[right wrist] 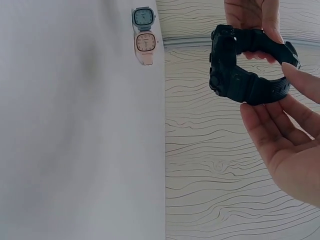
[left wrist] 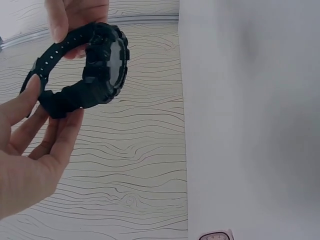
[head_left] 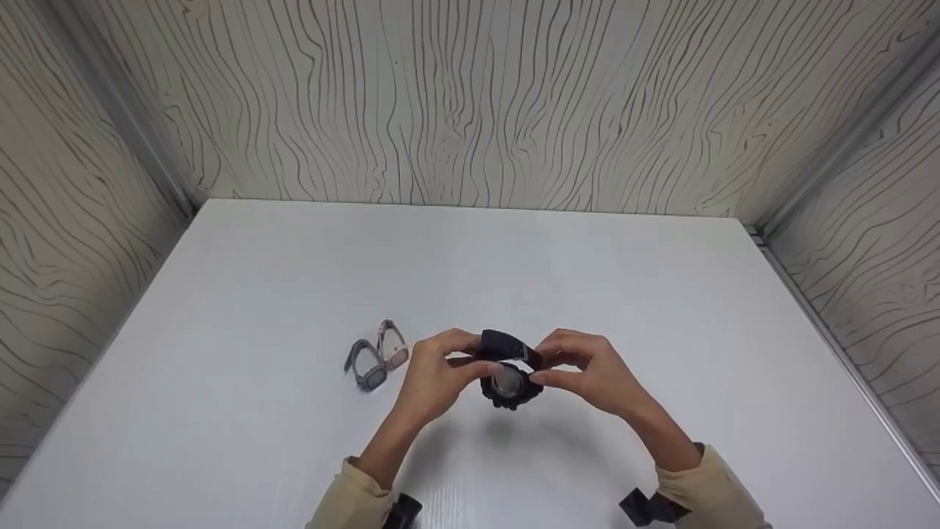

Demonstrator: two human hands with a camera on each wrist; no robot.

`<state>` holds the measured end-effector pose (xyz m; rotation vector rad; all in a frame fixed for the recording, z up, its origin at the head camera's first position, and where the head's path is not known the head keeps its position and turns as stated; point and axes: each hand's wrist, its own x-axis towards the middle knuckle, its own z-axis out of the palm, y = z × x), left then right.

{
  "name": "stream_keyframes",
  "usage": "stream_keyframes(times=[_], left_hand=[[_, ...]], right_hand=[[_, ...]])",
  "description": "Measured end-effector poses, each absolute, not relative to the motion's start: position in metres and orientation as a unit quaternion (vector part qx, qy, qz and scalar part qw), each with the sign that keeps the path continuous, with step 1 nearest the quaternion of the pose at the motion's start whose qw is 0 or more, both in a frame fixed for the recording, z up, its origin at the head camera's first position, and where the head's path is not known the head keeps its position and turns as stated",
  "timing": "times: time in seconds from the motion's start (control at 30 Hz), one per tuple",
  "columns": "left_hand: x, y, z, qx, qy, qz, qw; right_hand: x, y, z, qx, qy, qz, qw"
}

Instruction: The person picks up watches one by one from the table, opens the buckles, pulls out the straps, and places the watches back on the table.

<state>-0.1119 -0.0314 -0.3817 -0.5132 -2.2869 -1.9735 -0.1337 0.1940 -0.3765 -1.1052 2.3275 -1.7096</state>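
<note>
A chunky black wristwatch is held up over the white table, its strap looped into a ring. My left hand pinches the strap on one side between thumb and fingers. On the opposite side my right hand pinches the strap too. Small holes run along one strap part of the watch in the left wrist view. The round metal case back faces the head camera. In the right wrist view, the right hand's fingers lie under the strap.
Left of the hands, a blue-grey watch and a pink watch sit side by side on the white table. Wood-grain panels stand behind the table and on both sides. Black devices are strapped near both beige sleeves.
</note>
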Motion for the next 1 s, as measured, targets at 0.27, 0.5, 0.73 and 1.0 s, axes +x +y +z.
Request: stream_keyframes(times=[0.27, 0.5, 0.73, 1.0], left_hand=[[-0.111, -0.028, -0.381, -0.176, -0.757, -0.628, 0.044], [-0.112, -0.027, -0.380, -0.172, -0.755, -0.630, 0.057], [-0.112, -0.028, -0.377, -0.172, -0.745, -0.641, 0.058], [-0.112, -0.028, -0.378, -0.174, -0.736, -0.652, 0.044]], right_hand=[[-0.132, 0.191, -0.374, -0.366, 0.765, -0.530, -0.012], [-0.130, 0.186, -0.371, -0.354, 0.766, -0.535, -0.048], [-0.133, 0.188, -0.376, -0.347, 0.769, -0.535, -0.049], [-0.127, 0.186, -0.363, -0.350, 0.768, -0.534, -0.050]])
